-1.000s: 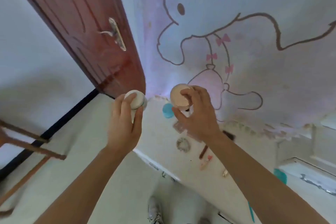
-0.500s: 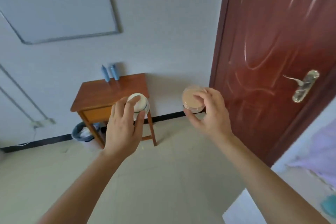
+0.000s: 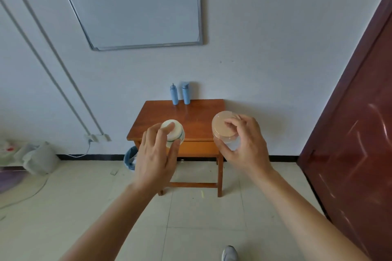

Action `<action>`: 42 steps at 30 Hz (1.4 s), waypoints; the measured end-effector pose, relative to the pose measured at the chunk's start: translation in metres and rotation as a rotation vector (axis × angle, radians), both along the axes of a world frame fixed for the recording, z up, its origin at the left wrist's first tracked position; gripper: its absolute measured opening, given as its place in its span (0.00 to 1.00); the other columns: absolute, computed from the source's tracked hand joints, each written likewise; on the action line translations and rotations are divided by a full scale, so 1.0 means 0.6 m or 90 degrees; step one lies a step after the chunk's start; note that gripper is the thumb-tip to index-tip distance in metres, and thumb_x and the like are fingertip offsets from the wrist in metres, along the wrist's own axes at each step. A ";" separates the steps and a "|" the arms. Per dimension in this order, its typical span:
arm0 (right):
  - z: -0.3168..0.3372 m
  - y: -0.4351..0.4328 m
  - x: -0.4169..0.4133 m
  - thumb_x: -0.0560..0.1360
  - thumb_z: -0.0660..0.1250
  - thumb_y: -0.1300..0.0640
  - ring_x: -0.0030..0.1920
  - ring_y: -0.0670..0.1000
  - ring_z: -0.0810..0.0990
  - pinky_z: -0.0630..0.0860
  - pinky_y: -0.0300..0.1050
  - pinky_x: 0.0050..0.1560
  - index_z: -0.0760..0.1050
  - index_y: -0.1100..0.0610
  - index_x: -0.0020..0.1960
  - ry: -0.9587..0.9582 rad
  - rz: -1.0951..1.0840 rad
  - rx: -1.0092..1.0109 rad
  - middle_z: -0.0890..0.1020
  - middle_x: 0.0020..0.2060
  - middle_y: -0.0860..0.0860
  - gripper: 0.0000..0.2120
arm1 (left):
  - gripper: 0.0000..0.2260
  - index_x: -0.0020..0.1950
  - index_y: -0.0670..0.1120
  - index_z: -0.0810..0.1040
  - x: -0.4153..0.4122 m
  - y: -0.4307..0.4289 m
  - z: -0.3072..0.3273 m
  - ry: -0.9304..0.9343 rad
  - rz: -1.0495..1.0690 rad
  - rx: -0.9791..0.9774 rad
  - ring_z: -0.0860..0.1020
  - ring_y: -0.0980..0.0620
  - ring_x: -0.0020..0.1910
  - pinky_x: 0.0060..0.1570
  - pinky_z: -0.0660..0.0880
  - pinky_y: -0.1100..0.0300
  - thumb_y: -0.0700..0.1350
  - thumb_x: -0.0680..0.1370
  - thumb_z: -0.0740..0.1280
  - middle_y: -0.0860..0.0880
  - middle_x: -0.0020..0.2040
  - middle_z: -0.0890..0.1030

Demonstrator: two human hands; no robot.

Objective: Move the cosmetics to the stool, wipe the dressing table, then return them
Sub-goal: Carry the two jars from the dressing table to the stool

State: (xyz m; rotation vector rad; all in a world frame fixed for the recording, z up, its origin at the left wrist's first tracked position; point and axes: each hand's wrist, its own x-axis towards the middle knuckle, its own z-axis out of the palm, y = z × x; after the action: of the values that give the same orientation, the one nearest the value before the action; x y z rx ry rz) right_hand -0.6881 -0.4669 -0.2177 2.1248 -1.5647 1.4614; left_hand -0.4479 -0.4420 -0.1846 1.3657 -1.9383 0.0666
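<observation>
A brown wooden stool (image 3: 197,116) stands against the white wall straight ahead. Two blue bottles (image 3: 180,93) stand upright at its back edge. My left hand (image 3: 156,159) grips a white jar with a green band (image 3: 174,132), held in the air in front of the stool's left part. My right hand (image 3: 244,144) grips a clear jar with a peach lid (image 3: 222,126), held in front of the stool's right front corner. Both jars are off the stool's top. The dressing table is out of view.
A dark red door (image 3: 356,133) fills the right side. A whiteboard (image 3: 137,6) hangs on the wall above the stool. A blue bin (image 3: 130,158) sits beside the stool's left legs. Bags (image 3: 38,160) and a cable lie at the left. The tiled floor stretches between me and the stool.
My view has swung left from the dressing table and door to face the stool head-on. The stool is now closer. Both hands keep hold of their jars.
</observation>
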 end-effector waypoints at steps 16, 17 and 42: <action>0.022 -0.537 -0.014 0.71 0.71 0.40 0.58 0.49 0.75 0.80 0.49 0.47 0.73 0.51 0.62 0.013 0.059 0.056 0.73 0.60 0.47 0.25 | 0.15 0.65 0.46 0.68 -0.022 -0.505 0.016 -0.017 0.060 -0.015 0.69 0.53 0.56 0.47 0.66 0.59 0.51 0.80 0.60 0.46 0.60 0.73; 0.016 -0.561 -0.007 0.71 0.71 0.40 0.59 0.49 0.75 0.80 0.50 0.47 0.73 0.51 0.63 0.019 0.057 0.062 0.73 0.60 0.47 0.25 | 0.15 0.65 0.47 0.68 -0.013 -0.533 0.009 -0.014 0.060 -0.008 0.69 0.52 0.56 0.48 0.67 0.59 0.51 0.81 0.60 0.46 0.60 0.73; -0.259 -1.003 0.157 0.70 0.75 0.46 0.62 0.49 0.72 0.71 0.36 0.58 0.68 0.54 0.66 -0.060 -0.160 0.313 0.73 0.62 0.49 0.29 | 0.17 0.65 0.40 0.71 0.188 -1.106 -0.298 0.115 0.000 0.289 0.73 0.43 0.60 0.54 0.75 0.51 0.42 0.78 0.67 0.40 0.62 0.74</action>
State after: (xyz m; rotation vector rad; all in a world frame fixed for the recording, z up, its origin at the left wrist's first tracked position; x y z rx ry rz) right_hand -0.5942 -1.0689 -0.3732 1.9939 -2.3257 1.2006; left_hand -0.3349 -1.1053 -0.3633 1.5941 -1.8656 -0.5082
